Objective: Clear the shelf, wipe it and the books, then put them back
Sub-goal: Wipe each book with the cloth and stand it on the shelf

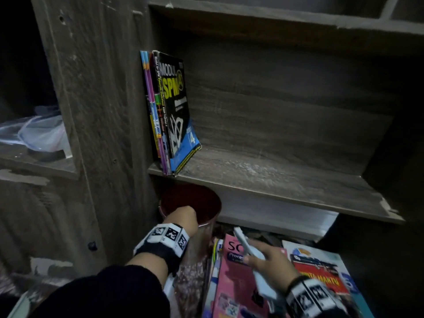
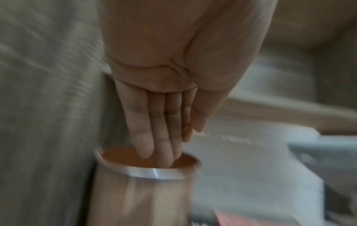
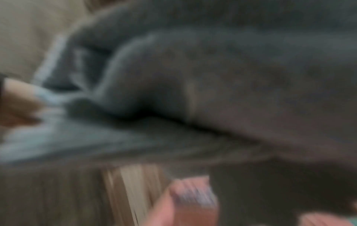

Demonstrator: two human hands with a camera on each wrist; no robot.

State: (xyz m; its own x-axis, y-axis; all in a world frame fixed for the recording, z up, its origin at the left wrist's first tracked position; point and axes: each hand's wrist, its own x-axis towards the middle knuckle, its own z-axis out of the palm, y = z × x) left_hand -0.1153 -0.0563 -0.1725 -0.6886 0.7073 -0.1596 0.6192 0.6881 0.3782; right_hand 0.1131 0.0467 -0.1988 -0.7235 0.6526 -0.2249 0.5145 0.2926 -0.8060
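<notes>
The wooden shelf board is bare except for a few books standing against its left wall, the front one black with "MODUL SPM". Below it stands a metal cup with a red inside. My left hand reaches down to it, and the straight fingers dip into its mouth, holding nothing. My right hand grips a pale blue-white folded thing, probably a cloth, above a pink book. The right wrist view is a blur of grey.
More books lie in a pile at the lower right, among them one with a red and teal cover. A white paper stack sits under the shelf board. The left compartment holds clear plastic behind a thick upright panel.
</notes>
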